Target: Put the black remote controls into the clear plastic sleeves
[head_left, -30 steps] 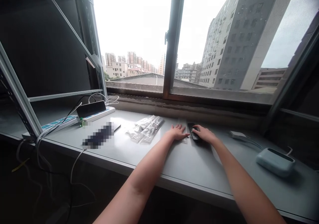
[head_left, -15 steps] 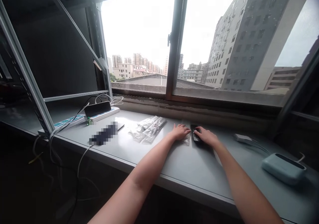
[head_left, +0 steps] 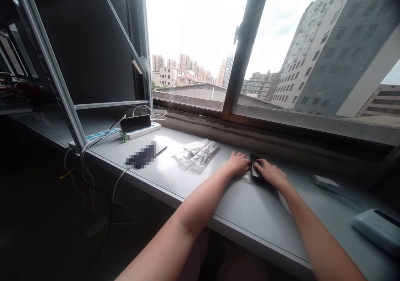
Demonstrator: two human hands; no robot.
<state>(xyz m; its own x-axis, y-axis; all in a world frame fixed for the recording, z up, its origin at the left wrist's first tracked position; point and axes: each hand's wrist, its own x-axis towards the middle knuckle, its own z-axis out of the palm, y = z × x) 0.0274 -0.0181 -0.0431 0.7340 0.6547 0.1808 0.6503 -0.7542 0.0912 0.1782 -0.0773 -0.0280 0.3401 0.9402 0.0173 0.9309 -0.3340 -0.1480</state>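
My left hand point(head_left: 239, 163) lies flat on a small clear plastic bag point(head_left: 245, 177), fingers stretched out, at the left side of a black calculator point(head_left: 256, 173). The calculator rests on the grey tabletop point(head_left: 246, 214) with its rows of small keys facing up. Curled over its right edge, my right hand point(head_left: 271, 173) has its fingers on the device; part of the keys is hidden beneath them. Left of my hands, several clear plastic packets point(head_left: 198, 155) lie in a loose pile.
Further left are a flat pixelated item point(head_left: 142, 156), a dark phone point(head_left: 135, 124) leaning by white power strips point(head_left: 103, 135), and a metal shelf post point(head_left: 59, 72). A white adapter point(head_left: 325, 182) and a pale blue device point(head_left: 376, 230) sit at right. The window point(head_left: 228, 106) runs along the back.
The camera view has turned left and tilted, so the scene appears shifted to the right. Both hands keep nearly the same places by the calculator and the plastic bag.
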